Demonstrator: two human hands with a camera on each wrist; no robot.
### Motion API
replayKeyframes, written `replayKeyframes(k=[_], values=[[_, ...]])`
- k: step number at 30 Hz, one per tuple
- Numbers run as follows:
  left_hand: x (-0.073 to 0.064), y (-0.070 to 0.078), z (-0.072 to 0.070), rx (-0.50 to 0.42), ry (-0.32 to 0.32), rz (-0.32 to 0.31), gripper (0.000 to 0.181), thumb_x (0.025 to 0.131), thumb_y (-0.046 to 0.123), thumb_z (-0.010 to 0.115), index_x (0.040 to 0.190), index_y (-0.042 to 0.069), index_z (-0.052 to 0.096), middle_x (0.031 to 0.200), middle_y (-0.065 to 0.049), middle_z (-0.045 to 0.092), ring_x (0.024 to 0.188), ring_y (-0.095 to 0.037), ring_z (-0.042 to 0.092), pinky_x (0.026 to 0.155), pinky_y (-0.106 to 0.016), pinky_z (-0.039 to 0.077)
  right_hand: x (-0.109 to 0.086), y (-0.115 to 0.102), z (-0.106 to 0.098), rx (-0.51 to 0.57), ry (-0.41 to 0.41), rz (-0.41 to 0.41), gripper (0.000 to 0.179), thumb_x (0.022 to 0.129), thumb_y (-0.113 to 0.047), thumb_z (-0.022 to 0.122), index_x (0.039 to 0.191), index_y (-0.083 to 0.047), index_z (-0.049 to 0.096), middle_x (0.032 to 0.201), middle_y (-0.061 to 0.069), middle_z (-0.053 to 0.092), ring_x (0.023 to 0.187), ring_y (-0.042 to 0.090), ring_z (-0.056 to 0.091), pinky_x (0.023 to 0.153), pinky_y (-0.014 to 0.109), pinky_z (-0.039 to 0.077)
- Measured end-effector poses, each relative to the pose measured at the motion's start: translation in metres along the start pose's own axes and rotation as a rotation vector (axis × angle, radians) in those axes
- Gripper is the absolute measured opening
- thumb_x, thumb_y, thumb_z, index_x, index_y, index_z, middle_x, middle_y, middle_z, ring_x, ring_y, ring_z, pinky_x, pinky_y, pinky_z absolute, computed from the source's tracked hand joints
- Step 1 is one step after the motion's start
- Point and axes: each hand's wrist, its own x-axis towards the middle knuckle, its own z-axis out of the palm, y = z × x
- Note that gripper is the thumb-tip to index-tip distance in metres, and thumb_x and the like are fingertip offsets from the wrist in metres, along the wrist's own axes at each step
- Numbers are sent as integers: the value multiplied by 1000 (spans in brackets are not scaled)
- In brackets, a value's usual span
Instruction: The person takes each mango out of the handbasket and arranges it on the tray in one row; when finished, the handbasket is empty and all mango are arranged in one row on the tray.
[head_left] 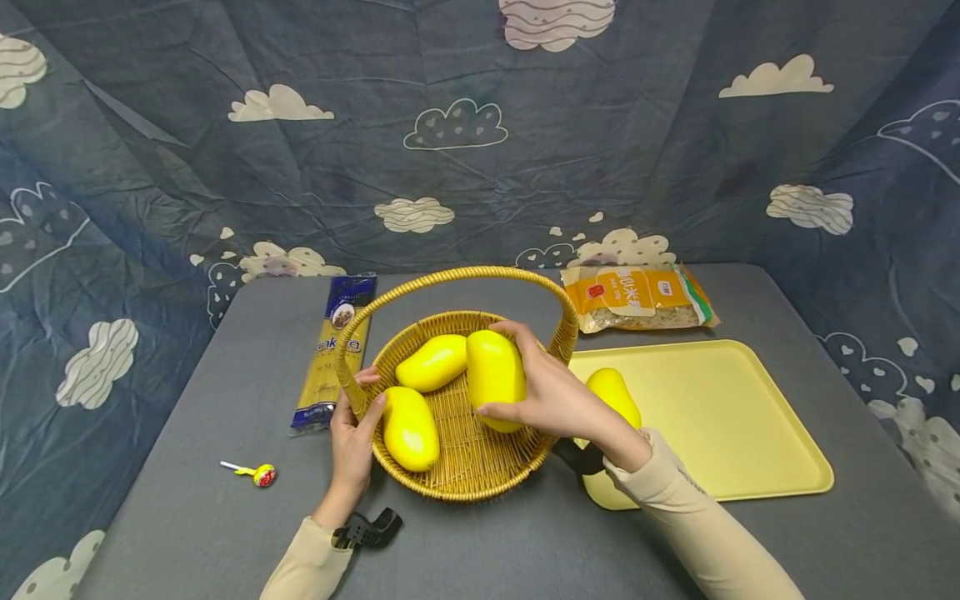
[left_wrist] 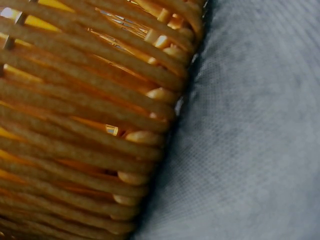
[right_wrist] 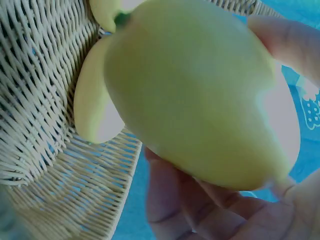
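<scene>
the work in hand, as i judge it, is moving a yellow mango across the near-right part of the basket (head_left: 463, 454). the right hand (head_left: 551, 396) is clamped on this held mango (head_left: 495, 379), gripping it from its right side, and the right wrist view shows fingers curled along it. the left hand (head_left: 351, 446) grips the left rim of the basket beside the handle, thumb over the edge; the left wrist view shows only weave and cloth, no fingers.

inside the basket, an upper mango (head_left: 432, 363) lies at the far left and a lower mango (head_left: 411, 429) at the near left, close to the left thumb. just right of the basket is the tray (head_left: 720, 417), with another mango (head_left: 613, 393) on its left end, partly hidden by the right wrist.

whether the held mango is on its way in or out, i cannot tell. if in, the next move calls for lowering it into the bare right side of the basket and loosening the fingers gently; if out, for lifting it clear of the right rim — either way with the left hand steadying the basket.
</scene>
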Motion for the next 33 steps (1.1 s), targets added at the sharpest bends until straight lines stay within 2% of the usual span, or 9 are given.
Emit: replayKeyframes(k=[7, 12, 17, 21, 24, 30, 33], values=[[1, -2, 0, -8, -4, 11, 25, 94, -3, 52, 117, -13, 46, 131, -20, 47, 128, -23, 39, 106, -27, 31, -21, 5, -5, 44, 108, -74, 90, 72, -39, 82, 144, -32, 29, 136, 1, 41, 105, 19, 49, 78, 40, 46], [1, -2, -1, -4, -5, 15, 26, 95, -2, 52, 117, -13, 46, 131, -20, 47, 128, -23, 40, 106, -27, 31, -35, 11, -10, 107, 177, -117, 90, 73, -32, 83, 146, -30, 31, 135, -6, 43, 102, 15, 49, 78, 38, 46], [0, -2, 0, -5, -5, 13, 25, 95, -3, 52, 117, -14, 46, 131, -20, 48, 127, -23, 40, 106, -27, 31, -49, 17, -17, 136, 260, -159, 94, 68, -14, 87, 145, -23, 34, 132, -3, 48, 101, 15, 50, 77, 32, 45], [1, -2, 0, -1, -5, 12, 25, 95, -3, 52, 117, -13, 46, 131, -17, 49, 127, -22, 40, 106, -27, 31, -61, 23, -23, 179, 333, -160, 94, 63, 4, 85, 141, -8, 34, 126, 7, 51, 103, 15, 50, 80, 28, 43], [0, -1, 0, 2, -6, 13, 25, 95, -3, 52, 117, -13, 46, 131, -15, 49, 127, -22, 40, 106, -27, 31, -70, 30, -28, 256, 386, -152, 93, 61, 15, 81, 139, 1, 32, 126, 11, 50, 106, 16, 50, 84, 27, 41], [0, -1, 0, -5, -5, 17, 25, 94, -4, 52, 117, -14, 46, 131, -16, 49, 127, -22, 40, 106, -27, 31, -82, 52, -39, 388, 522, -136, 90, 63, 23, 73, 139, -1, 33, 128, 10, 48, 107, 19, 51, 84, 22, 42], [0, -1, 0, -1, -5, 13, 25, 95, -3, 52, 117, -14, 46, 131, -16, 49, 127, -22, 40, 106, -27, 31, -86, 67, -46, 453, 548, -116, 88, 66, 24, 70, 141, -3, 33, 128, 13, 46, 107, 21, 51, 86, 20, 44]])
